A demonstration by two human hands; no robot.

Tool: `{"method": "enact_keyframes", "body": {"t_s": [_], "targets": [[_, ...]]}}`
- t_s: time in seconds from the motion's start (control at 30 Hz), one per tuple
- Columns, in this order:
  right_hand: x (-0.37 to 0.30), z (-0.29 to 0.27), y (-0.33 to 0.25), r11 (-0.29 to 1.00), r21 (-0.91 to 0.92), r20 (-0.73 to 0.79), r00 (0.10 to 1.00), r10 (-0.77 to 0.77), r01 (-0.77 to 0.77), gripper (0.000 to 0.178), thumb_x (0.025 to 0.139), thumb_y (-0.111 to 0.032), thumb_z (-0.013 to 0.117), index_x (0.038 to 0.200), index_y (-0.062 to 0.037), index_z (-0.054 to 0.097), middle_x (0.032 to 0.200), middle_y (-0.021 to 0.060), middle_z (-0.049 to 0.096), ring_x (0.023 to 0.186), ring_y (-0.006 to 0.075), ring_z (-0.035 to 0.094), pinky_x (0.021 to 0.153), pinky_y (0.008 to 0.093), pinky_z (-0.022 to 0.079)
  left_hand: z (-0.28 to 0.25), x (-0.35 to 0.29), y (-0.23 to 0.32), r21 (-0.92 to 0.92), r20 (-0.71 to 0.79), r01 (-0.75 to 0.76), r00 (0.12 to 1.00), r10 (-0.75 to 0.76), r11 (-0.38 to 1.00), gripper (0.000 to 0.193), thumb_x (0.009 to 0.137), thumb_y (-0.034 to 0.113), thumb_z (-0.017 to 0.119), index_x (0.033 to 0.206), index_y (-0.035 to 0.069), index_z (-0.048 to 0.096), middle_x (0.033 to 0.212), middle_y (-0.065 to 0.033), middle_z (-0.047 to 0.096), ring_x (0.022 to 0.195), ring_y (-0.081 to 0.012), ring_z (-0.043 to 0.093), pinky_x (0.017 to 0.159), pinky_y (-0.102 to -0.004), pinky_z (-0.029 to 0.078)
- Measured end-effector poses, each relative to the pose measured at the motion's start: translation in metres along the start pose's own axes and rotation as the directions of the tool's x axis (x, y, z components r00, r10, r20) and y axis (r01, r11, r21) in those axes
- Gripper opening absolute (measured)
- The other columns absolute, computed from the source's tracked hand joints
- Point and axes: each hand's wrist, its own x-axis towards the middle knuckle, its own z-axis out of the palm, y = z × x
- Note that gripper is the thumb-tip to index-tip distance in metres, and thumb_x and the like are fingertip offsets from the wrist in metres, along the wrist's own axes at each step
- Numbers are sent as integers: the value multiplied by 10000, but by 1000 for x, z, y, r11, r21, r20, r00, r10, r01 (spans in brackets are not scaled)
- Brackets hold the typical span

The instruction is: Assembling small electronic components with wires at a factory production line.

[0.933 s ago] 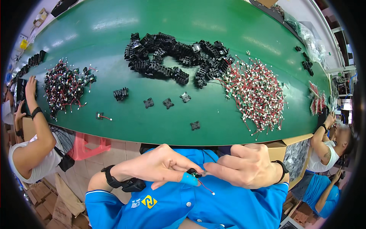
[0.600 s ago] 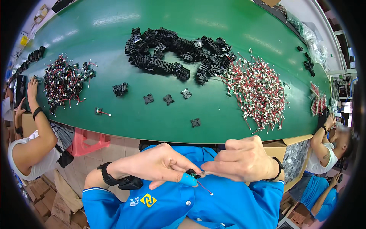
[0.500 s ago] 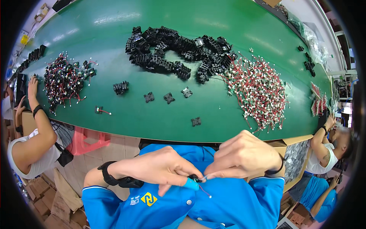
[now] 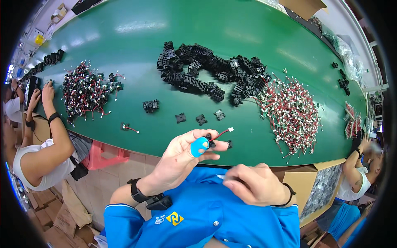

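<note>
My left hand [image 4: 180,157], a blue cover on its thumb, pinches a small black plastic part [image 4: 210,141] above the table's near edge. From that part a red wire [image 4: 221,134] runs out to a white plug. Closed in front of my blue shirt, my right hand [image 4: 258,186] has a small whitish piece [image 4: 221,176] showing at its fingertips; its kind is unclear. Beyond my left hand lie loose black square parts [image 4: 201,120], one partly hidden behind my fingers. A short stack of black parts [image 4: 151,106] and a single wired part [image 4: 129,127] sit farther left.
Joined rows of black parts [image 4: 190,84] curve across the green table [image 4: 231,29]. A heap of red-wired connectors [image 4: 291,118] lies right, a heap of wired black parts [image 4: 84,93] left. Co-workers sit at both ends. An open carton [image 4: 322,194] stands at right.
My left hand has risen forward to the table edge with the black part, wire now pointing up right. My right hand has come away from it and dropped lower. The view has shifted.
</note>
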Motion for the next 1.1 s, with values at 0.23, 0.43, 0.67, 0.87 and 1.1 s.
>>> {"method": "enact_keyframes", "body": {"t_s": [0.23, 0.43, 0.67, 0.87, 1.1], "targets": [[21, 38, 10, 799, -601, -326, 907, -266, 18, 149, 783, -68, 621, 904, -4, 563, 556, 13, 518, 402, 126, 506, 376, 287, 389, 3, 2, -4, 5, 15, -121, 993, 121, 993, 365, 860, 290, 628, 1091, 30, 519, 979, -108, 649, 1127, -258, 523, 1012, -407, 352], [30, 51, 16, 636, -761, -400, 865, -304, -129, 277, 771, -68, 612, 1024, 41, 575, 517, -33, 446, 369, 78, 422, 358, 254, 341, -8, 4, -14, -91, 83, -206, 973, 214, 974, 282, 895, 160, 585, 1143, 41, 523, 1118, -128, 608, 1092, -220, 558, 997, -365, 368], [27, 46, 4, 599, -784, -359, 905, -230, -159, 237, 785, -98, 604, 992, 17, 587, 501, -25, 412, 380, 75, 416, 362, 268, 334, -10, 3, -16, -72, 37, -216, 975, 219, 974, 274, 883, 151, 603, 1127, 43, 543, 1124, -114, 604, 1095, -214, 556, 1001, -378, 369], [22, 25, -2, 637, -769, -209, 964, -166, -57, 189, 788, -103, 597, 945, 1, 586, 485, -23, 382, 346, 84, 387, 344, 281, 310, -11, 1, -15, -42, 90, -182, 979, 185, 982, 262, 877, 137, 609, 1118, 46, 564, 1132, -83, 592, 1090, -252, 565, 992, -395, 393], [18, 23, 2, 542, -840, -174, 942, -285, 9, 146, 761, -138, 613, 831, -10, 613, 471, -26, 349, 358, 70, 358, 355, 250, 264, -12, 4, -14, -173, 161, -67, 982, 95, 983, 275, 875, 138, 609, 1128, 44, 555, 1127, -95, 589, 1133, -274, 538, 1014, -415, 375]]}}
